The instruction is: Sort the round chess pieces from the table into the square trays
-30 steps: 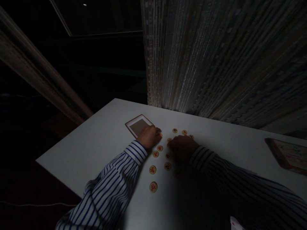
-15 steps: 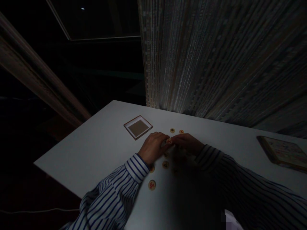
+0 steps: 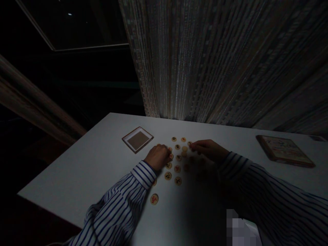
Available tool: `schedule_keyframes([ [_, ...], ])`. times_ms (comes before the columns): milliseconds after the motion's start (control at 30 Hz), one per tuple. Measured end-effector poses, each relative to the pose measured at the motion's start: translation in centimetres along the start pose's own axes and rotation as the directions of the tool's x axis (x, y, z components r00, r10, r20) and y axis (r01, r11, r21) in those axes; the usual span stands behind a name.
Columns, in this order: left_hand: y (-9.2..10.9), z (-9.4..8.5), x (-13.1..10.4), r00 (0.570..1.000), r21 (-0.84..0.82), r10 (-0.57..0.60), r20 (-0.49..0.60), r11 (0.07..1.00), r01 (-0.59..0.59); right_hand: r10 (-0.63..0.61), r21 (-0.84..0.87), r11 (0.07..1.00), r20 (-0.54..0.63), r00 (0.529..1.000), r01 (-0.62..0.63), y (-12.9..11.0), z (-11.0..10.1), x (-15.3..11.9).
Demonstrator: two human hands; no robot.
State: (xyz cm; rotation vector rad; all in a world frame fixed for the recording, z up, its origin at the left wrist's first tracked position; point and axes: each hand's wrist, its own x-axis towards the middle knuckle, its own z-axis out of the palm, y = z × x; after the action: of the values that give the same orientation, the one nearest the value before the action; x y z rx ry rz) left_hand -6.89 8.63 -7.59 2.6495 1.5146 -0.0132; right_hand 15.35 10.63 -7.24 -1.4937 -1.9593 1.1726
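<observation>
Round wooden Chinese chess pieces, marked in red or black, lie spread on the white table (image 3: 77, 164) between my hands. My left hand (image 3: 159, 156) is curled, its fingertips closed at a red-marked chess piece (image 3: 171, 156) on the left side of the group. My right hand (image 3: 207, 149) has its thumb and fingers pinched at a black-marked chess piece (image 3: 189, 143) on the right. Two blank-faced chess pieces (image 3: 184, 151) sit between the hands. Closer to me lies a larger-looking red-marked chess piece (image 3: 154, 199). Shadow dims several pieces below my right hand.
An open shallow box part (image 3: 125, 139) with a brown inside lies at the left. On the right is a flat box lid (image 3: 284, 150) with a printed picture. A string curtain (image 3: 174, 68) hangs behind the table's far edge. The surroundings are dark.
My hands have moved apart from the piece where they met, the right one going rightward. More pieces now show between them. The camera view has shifted slightly to the right.
</observation>
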Motion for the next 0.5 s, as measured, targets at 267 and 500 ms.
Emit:
schedule_keyframes([
  [267, 0.1, -1.2, 1.0, 0.999, -0.074, 0.004, 0.051, 0.997, 0.000, 0.007, 0.065, 0.998, -0.034, 0.999, -0.005, 0.8, -1.0, -1.0],
  [500, 4.9, -0.8, 3.5, 0.996, -0.023, -0.090, -0.018, 0.996, 0.090, 0.002, 0.103, 0.995, -0.062, 0.998, 0.005, 1.9, -1.3, -1.5],
])
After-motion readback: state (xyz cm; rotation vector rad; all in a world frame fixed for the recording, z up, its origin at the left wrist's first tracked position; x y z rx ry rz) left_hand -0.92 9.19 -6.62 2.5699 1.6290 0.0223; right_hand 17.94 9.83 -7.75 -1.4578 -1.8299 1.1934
